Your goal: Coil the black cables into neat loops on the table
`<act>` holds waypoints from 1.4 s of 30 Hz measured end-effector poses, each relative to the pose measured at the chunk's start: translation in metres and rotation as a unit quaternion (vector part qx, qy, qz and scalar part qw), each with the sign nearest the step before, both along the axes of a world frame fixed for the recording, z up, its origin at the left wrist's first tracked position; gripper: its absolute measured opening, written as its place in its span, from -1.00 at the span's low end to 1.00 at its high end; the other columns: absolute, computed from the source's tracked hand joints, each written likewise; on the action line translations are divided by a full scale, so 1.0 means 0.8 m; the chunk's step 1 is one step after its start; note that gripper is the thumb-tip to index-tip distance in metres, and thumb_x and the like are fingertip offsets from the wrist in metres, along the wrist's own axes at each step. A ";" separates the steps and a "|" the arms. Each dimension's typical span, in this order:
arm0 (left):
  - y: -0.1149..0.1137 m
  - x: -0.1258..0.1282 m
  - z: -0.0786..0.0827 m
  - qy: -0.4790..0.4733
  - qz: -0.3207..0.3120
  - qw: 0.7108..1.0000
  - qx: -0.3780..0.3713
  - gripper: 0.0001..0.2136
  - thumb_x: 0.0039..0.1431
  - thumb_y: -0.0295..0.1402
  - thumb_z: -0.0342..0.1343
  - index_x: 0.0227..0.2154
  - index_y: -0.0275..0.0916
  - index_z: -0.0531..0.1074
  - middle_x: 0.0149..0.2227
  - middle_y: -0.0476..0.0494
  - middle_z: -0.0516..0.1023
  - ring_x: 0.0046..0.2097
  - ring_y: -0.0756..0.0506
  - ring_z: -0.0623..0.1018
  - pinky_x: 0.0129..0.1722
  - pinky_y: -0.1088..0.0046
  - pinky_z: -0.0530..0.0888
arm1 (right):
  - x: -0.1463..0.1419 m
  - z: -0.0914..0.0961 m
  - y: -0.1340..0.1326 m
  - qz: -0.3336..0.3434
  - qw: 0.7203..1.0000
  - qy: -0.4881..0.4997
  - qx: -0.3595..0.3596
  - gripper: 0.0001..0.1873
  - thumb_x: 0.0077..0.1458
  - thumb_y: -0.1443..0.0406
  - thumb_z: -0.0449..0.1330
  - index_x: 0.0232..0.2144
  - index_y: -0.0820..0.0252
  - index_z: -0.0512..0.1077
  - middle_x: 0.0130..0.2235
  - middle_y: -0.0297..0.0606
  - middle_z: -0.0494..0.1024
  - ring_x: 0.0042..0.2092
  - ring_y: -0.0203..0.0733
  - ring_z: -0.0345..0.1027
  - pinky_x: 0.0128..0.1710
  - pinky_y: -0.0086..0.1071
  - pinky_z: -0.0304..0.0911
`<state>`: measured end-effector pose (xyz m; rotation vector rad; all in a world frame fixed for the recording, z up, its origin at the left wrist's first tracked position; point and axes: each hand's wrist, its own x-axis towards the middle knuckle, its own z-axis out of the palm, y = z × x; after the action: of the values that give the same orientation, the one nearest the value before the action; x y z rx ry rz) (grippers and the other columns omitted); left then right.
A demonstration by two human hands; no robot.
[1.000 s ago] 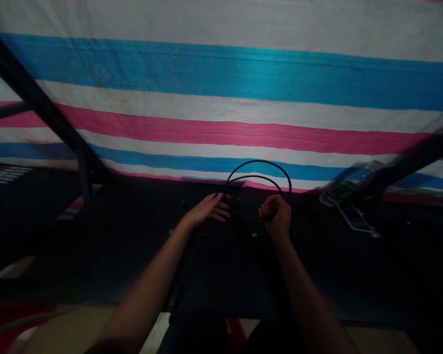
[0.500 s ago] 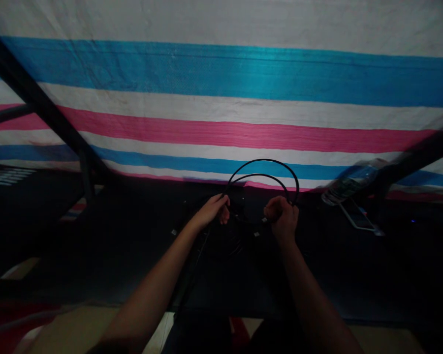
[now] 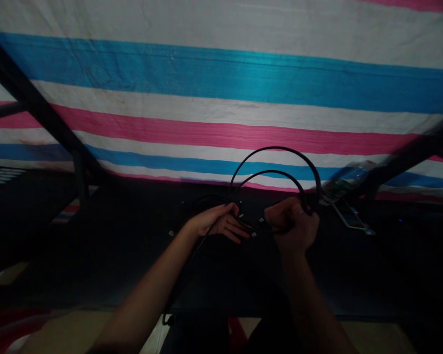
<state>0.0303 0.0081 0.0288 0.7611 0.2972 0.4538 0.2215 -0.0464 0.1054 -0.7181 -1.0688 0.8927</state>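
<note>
A black cable stands in two loops above a dark table. My right hand is closed in a fist round the gathered loops at their lower right. My left hand lies just left of it with fingers partly stretched, the cable running across its palm and down toward the table's front edge. The two hands are almost touching.
A striped tarp in blue, pink and white hangs behind the table. A plastic water bottle and a phone-like device lie at the right. Dark metal bars cross at the left and right.
The cable loops have grown larger and risen. My right hand moved slightly right and nearer; my left hand opened its fingers and slid toward the right hand.
</note>
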 end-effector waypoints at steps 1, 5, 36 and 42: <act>0.000 0.003 0.000 -0.012 0.029 0.999 -0.008 -0.63 0.21 0.01 0.16 -0.19 -0.20 0.32 -0.11 -0.42 0.63 -0.08 -0.36 0.66 -0.17 0.06 0.58 | -0.012 -0.011 -0.003 -0.020 1.000 0.009 0.000 -0.61 0.13 0.05 0.19 -0.63 0.10 0.46 -0.73 -0.41 0.08 -0.69 -0.34 -0.10 -0.64 -0.36 -0.08; 0.007 0.009 -0.002 -0.024 0.211 0.977 -0.009 -0.67 0.16 -0.15 0.27 -0.20 -0.22 0.31 -0.26 -0.21 0.60 -0.28 -0.20 0.67 -0.32 0.25 0.60 | -0.045 -0.065 -0.010 -0.064 0.997 -0.038 -0.011 -0.61 0.17 0.06 0.14 -0.60 0.07 0.51 -0.60 -0.28 0.37 -0.56 -0.22 0.19 -0.52 -0.30 0.11; 0.023 -0.033 -0.003 0.195 0.176 0.960 0.094 -0.74 0.18 -0.22 0.24 -0.40 -0.18 0.26 -0.64 0.19 0.09 -0.69 0.16 0.01 -0.71 0.64 -0.09 | 0.018 -0.136 0.083 -0.091 0.901 -0.423 0.032 -0.33 0.02 0.22 0.38 0.20 0.02 0.39 -0.03 -0.12 0.46 -0.13 -0.07 0.43 -0.06 -0.14 0.40; 0.014 -0.021 -0.001 0.237 0.041 0.966 0.096 -0.67 0.13 -0.15 0.29 -0.29 -0.17 0.24 -0.61 0.23 0.12 -0.67 0.16 0.02 -0.69 0.65 -0.05 | 0.014 -0.128 0.071 -0.001 0.851 -0.511 0.120 -0.30 0.19 0.31 0.24 0.34 -0.02 0.20 0.10 -0.08 0.42 0.08 0.00 0.38 0.08 -0.09 0.36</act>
<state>0.0132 0.0197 0.0279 1.0486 0.7421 0.3768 0.2329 0.0100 0.0032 -1.0048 -2.0779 0.3008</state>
